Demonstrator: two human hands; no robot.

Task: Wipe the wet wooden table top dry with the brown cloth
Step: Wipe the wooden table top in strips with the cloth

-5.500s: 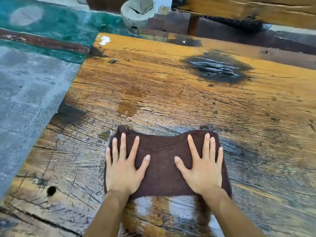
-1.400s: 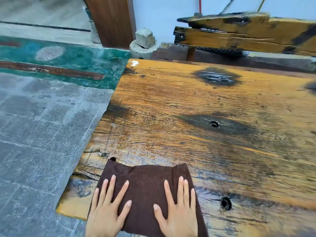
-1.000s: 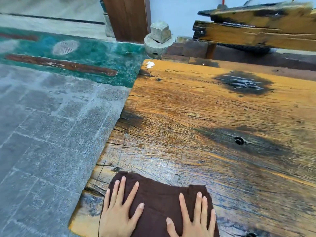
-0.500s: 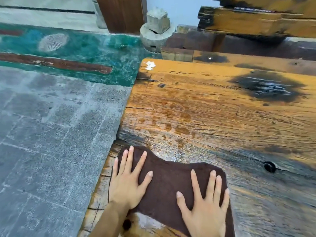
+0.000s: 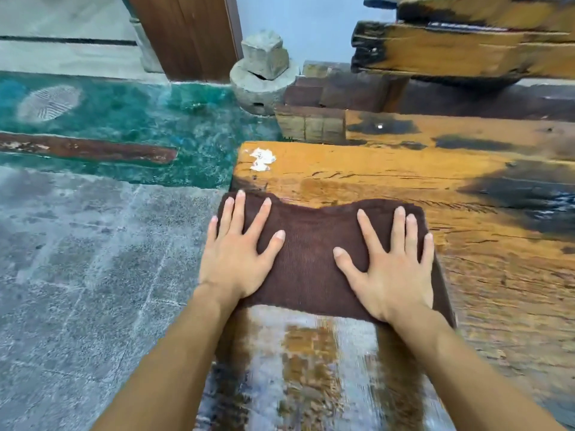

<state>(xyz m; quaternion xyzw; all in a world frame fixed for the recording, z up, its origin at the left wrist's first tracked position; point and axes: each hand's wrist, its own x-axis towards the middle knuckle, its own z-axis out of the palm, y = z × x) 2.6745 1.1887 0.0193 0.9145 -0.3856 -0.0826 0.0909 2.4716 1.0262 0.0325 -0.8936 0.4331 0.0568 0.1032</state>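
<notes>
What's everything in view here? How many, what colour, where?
brown cloth: one, dark brown, flat near the table's left edge
table top: one, orange-brown wood, dark patches, wet sheen nearest the person
white smear: one, table's far left corner
stone block: one, grey, on round stone base beyond table
timbers: at least two, orange-black, far right
floor: grey paving left, green band beyond
left hand: one, flat on cloth's left part
right hand: one, flat on cloth's right part
</notes>
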